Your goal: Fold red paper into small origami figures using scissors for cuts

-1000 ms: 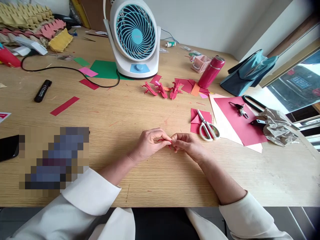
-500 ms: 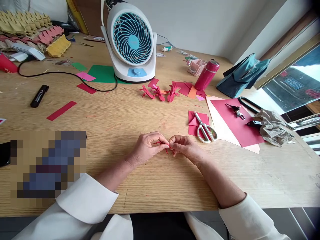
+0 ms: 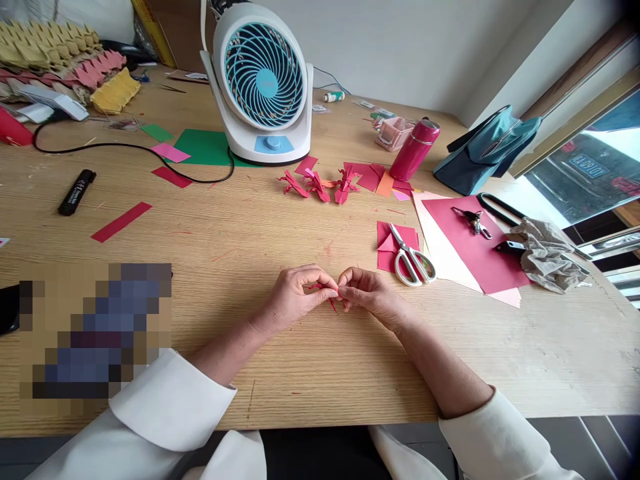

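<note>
Viewed against a second ago, only a slight shift of the camera is noticed, and the lower end of a small red piece [image 3: 333, 305] is now shown hanging further below the fingertips. Most of the view is taken up by a wooden desk [image 3: 300, 373]. At its far side a white fan [image 3: 267, 83] with a light-blue grille is stood upright, and a teal bag [image 3: 483, 153] is placed at the far right. Towards the right, a large red sheet [image 3: 473, 257] is laid over a cream sheet [image 3: 444, 253]. Both forearms are reached over the near part of the desk, and the hands are brought together above it. By the left hand [image 3: 295, 297] and the right hand [image 3: 373, 297] alike, the red piece is pinched between thumb and forefinger; its shape is mostly hidden. Behind, a magenta bottle [image 3: 415, 150] is stood near the bag. Beyond the right hand, white-handled scissors [image 3: 407, 252] are laid partly across small red sheets [image 3: 384, 257], blades pointed away. Three folded red figures [image 3: 345, 187] are set in a row in front of the fan. On the left, a black marker [image 3: 77, 193] and a red strip [image 3: 121, 222] are laid apart.
</note>
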A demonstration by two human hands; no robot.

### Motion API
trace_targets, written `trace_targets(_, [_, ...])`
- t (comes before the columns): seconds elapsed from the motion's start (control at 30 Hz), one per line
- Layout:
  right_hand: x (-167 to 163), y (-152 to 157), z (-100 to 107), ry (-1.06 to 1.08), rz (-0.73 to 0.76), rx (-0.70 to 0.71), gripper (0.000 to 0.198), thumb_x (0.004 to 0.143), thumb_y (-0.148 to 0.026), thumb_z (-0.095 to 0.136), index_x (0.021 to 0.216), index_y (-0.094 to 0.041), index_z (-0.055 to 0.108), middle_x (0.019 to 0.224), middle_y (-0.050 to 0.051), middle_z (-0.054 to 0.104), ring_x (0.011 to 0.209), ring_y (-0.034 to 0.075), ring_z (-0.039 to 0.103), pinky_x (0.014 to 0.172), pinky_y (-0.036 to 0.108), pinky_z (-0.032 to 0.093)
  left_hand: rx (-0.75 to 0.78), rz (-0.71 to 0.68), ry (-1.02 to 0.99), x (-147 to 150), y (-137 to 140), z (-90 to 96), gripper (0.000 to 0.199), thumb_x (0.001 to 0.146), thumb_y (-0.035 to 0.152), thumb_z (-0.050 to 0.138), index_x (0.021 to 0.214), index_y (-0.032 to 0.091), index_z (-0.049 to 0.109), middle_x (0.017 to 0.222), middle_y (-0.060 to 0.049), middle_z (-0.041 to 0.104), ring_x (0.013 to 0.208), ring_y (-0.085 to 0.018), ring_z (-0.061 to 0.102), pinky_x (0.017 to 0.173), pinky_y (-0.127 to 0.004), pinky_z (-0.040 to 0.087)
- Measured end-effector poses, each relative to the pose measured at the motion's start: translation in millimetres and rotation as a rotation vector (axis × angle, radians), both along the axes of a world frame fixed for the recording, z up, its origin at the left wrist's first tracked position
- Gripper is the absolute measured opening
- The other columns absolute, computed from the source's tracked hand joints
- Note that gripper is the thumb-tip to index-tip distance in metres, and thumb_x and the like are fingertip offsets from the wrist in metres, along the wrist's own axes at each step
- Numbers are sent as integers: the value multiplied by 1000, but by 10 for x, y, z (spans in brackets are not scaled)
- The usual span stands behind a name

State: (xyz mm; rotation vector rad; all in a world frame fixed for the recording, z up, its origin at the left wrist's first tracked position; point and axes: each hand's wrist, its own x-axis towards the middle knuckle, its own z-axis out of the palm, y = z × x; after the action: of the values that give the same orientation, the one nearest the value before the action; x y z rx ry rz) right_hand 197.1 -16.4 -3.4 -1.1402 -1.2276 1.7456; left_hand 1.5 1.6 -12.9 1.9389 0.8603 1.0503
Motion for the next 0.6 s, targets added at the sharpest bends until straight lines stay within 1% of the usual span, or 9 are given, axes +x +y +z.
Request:
trace_targets(0.1, [-1, 0, -10, 20, -5, -11, 38, 69, -45, 85, 81, -17, 62, 70, -1, 64, 57, 10, 59, 57, 24, 48, -1, -14, -3, 0, 6, -6, 5, 81, 15, 73, 77, 18, 74, 75, -1, 74, 69, -12, 67, 67, -22, 50])
trace_targets(0.23, [-2, 6, -28, 27, -14, -7, 39, 67, -43, 87, 80, -18, 61, 71, -2, 63, 57, 10, 59, 56, 24, 48, -39, -18, 13, 4, 4, 6, 5, 81, 15, 73, 77, 18, 74, 75, -1, 74, 69, -12, 67, 66, -21, 50])
trace_targets(0.6, [-11, -3, -69, 29, -24, 45, 39, 70, -43, 85, 83, -18, 58, 73, -2, 62, 57, 9, 58, 56, 24, 46, -107, 8, 31, 5, 2, 28, 7, 79, 15, 74, 73, 17, 74, 74, -1, 75, 68, -12, 67, 64, -21, 49])
